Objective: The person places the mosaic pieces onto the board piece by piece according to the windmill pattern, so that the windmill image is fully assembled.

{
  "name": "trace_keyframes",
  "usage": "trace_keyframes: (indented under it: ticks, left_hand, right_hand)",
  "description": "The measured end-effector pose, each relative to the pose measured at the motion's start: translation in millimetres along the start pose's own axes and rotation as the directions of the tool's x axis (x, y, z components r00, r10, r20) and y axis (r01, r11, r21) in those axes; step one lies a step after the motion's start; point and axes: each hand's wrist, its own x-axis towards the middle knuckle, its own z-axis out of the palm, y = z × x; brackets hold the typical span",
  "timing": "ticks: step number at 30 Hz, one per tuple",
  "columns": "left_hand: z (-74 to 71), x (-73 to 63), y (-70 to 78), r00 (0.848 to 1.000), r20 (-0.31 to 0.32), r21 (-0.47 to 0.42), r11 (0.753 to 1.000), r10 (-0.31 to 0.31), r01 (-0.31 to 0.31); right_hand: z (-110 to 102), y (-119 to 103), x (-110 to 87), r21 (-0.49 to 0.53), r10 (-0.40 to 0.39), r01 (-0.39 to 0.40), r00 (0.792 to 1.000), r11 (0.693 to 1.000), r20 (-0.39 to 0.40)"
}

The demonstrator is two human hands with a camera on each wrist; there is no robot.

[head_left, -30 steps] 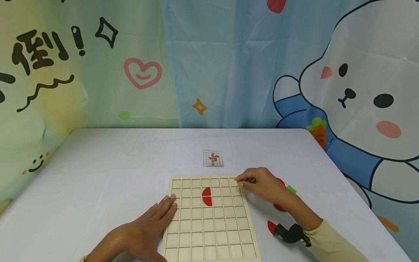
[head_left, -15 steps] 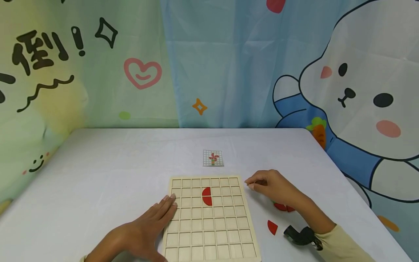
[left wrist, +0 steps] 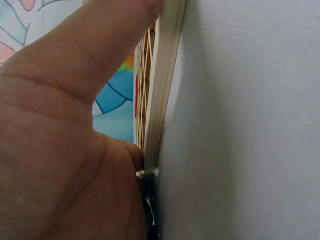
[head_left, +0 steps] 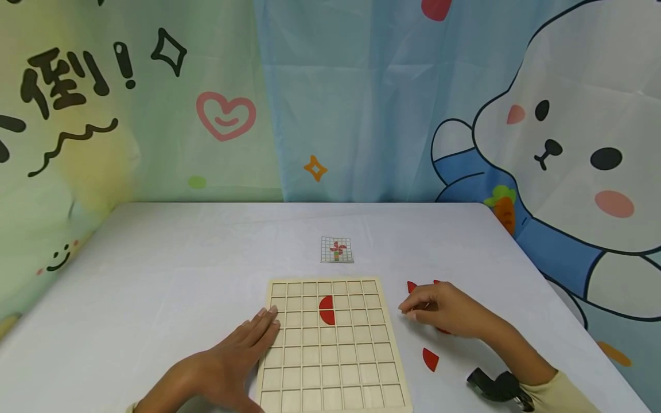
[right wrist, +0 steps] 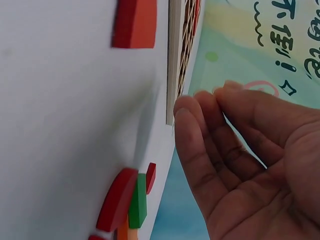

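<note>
A pale wooden grid board (head_left: 329, 373) lies on the white table. My left hand (head_left: 227, 358) rests along its left edge with straight fingers; the left wrist view shows the thumb and palm against the board's side. Two red curved blocks (head_left: 326, 310) sit in the upper grid, together like a half disc. My right hand (head_left: 446, 310) is above the table right of the board, fingers loosely bent, nothing visible between them. Near it lie a red block (head_left: 431, 359), another red block (right wrist: 117, 200) and a green block (right wrist: 138, 202); the hand partly hides several blocks in the head view.
A small gridded card (head_left: 337, 250) with a pinwheel picture lies beyond the board. An orange block (right wrist: 122, 231) shows at the bottom of the right wrist view. A printed curtain (head_left: 356, 103) hangs behind the table.
My right hand has moved from the board's upper right corner rightward and nearer to me, over the loose blocks. The left hand and the blocks on the board stay put.
</note>
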Motion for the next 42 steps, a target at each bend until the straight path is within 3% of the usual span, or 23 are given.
trace_keyframes:
  ticks: [7,14,20,26,37,42]
  left_hand:
    - [-0.4,0.2,0.4,1.0,-0.006,0.001,1.0,0.008,-0.008]
    - [-0.5,0.2,-0.3,1.0,0.006,-0.024,1.0,-0.004,0.004]
    - [-0.2,0.9,0.7,1.0,0.016,-0.03,0.999,-0.012,0.012]
    - [-1.0,0.0,1.6,1.0,0.007,-0.022,1.0,0.002,-0.001]
    - [1.0,0.4,0.6,0.999,0.019,-0.043,0.999,-0.027,0.028]
    - [-0.1,0.3,0.9,1.0,0.011,-0.028,1.0,-0.009,0.009]
  right_hand:
    - [1,3,-13.0,0.097,0.039,-0.05,0.993,0.994,0.113]
    - [5,6,-24.6,0.188,0.002,-0.037,0.983,0.981,0.184]
    - [4,3,-32.9,0.126,0.071,-0.101,0.971,0.987,0.226]
    - [6,3,-37.5,0.081,0.028,-0.05,0.966,0.995,0.255]
    - [9,3,-36.1,0.007,0.041,-0.045,0.965,0.999,0.26]
    - [10,2,-34.4,0.006,0.05,-0.053,0.97,0.999,0.239]
